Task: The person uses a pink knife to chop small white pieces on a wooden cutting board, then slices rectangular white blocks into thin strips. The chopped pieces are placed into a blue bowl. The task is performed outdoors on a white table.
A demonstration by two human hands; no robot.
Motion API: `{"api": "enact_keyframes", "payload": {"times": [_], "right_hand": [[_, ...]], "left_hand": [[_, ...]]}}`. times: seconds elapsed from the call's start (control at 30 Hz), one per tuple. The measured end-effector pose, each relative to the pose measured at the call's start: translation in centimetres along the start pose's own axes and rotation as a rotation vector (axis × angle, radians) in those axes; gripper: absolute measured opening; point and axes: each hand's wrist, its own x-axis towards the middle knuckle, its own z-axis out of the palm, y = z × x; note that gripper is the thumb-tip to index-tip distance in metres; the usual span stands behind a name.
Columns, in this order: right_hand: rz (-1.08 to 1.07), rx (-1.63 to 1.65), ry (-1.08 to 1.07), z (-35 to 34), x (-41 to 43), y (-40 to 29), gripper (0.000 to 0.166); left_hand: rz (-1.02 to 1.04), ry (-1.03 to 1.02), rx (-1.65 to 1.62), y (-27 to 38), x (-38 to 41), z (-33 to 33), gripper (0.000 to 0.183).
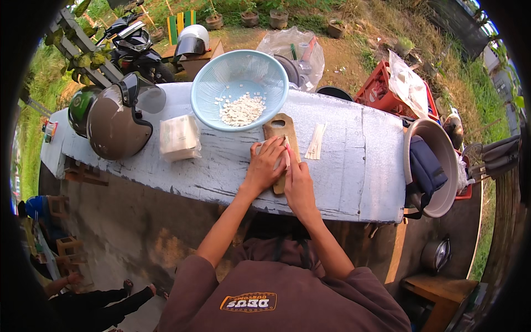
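Note:
My left hand (266, 163) presses down on the wooden cutting board (281, 124), its fingers on pale material that is mostly hidden beneath them. In my right hand (300, 182) is a knife (288, 150) with a pinkish part showing, its blade hard to make out beside the left fingertips. Several pale flat strips (316, 142) lie on the table right of the board. Beyond the board stands a light blue plastic colander (203, 87) holding many small pale cut pieces (242, 110). A plastic-wrapped stack of pale squares (179, 137) rests left of my hands.
Two motorcycle helmets, one brown (117, 118) and one green (81, 108), sit on the silvery table (348, 174) at the left. A large round tub (442, 203) with a dark blue bag (427, 162) is at the right end. Another person's legs (112, 303) show at lower left.

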Motion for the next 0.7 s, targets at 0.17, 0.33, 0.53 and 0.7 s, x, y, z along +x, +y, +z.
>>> {"api": "enact_keyframes", "payload": {"times": [0.17, 0.33, 0.53, 0.7], "right_hand": [[-0.053, -0.036, -0.003, 0.3, 0.1, 0.8, 0.058], [-0.086, -0.033, -0.006, 0.3, 0.2, 0.9, 0.062], [-0.044, -0.014, -0.007, 0.2, 0.2, 0.4, 0.057], [-0.051, -0.031, -0.016, 0.3, 0.3, 0.5, 0.058]], "left_hand": [[-0.009, 0.019, -0.038, 0.0, 0.0, 0.2, 0.035], [-0.021, 0.027, -0.055, 0.1, 0.0, 0.0, 0.032], [-0.023, 0.033, -0.086, 0.2, 0.2, -0.2, 0.031], [-0.029, 0.026, -0.065, 0.1, 0.0, -0.1, 0.032]]}}
